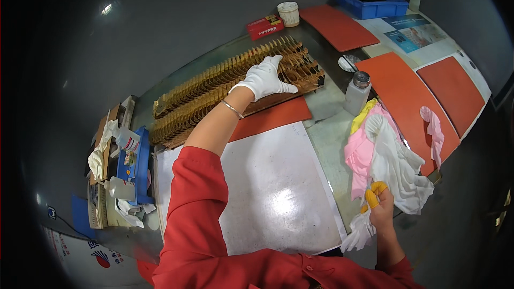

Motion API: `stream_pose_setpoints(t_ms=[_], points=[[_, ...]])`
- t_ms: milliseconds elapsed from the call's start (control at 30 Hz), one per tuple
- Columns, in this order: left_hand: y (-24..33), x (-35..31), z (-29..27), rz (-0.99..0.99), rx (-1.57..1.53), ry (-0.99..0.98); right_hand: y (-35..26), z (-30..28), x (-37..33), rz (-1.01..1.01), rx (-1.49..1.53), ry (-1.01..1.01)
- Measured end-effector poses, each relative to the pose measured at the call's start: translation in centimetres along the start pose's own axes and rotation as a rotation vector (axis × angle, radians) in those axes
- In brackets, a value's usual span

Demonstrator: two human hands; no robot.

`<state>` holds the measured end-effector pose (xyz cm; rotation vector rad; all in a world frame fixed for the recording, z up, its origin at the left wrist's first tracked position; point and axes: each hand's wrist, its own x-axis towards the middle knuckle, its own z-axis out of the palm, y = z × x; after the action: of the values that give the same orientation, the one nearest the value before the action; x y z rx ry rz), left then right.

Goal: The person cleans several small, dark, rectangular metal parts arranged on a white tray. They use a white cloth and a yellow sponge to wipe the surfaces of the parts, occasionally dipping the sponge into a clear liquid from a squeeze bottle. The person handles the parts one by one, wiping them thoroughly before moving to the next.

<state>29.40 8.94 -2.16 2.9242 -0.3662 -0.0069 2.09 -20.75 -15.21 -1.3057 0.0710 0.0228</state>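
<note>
My left hand [266, 78], in a white glove, reaches over a long rack [214, 88] filled with rows of thin, gold-coloured curved pieces. Its thumb and fingers are spread apart at the right part of the rack, and nothing shows between them; whether the fingertips touch the pieces I cannot tell. Low at the right, my right hand [381, 211] is bare except for yellow finger cots on its fingertips. Those fingers are closed on a crumpled white glove [357, 234], which hangs down beside the table edge.
White cloth [393, 155] and pink cloth [357, 155] lie beside a pump bottle [357, 93]. Orange-red mats [409, 96] cover the right side. A red box [265, 27], white tub [289, 15] and blue bin [369, 4] stand farther back. A blue tray [141, 166] with bottles sits left. White sheet [267, 187] lies in front.
</note>
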Motion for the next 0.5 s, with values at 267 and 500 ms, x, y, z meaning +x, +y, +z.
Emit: stream_pose_setpoints(t_ms=[267,500], points=[[0.0,0.3,0.2,0.025,-0.043,0.016,-0.3,0.4,-0.1,0.007,-0.005,0.019],[-0.4,0.9,0.3,0.062,-0.065,0.035,-0.4,0.3,-0.1,-0.012,-0.038,0.012]])
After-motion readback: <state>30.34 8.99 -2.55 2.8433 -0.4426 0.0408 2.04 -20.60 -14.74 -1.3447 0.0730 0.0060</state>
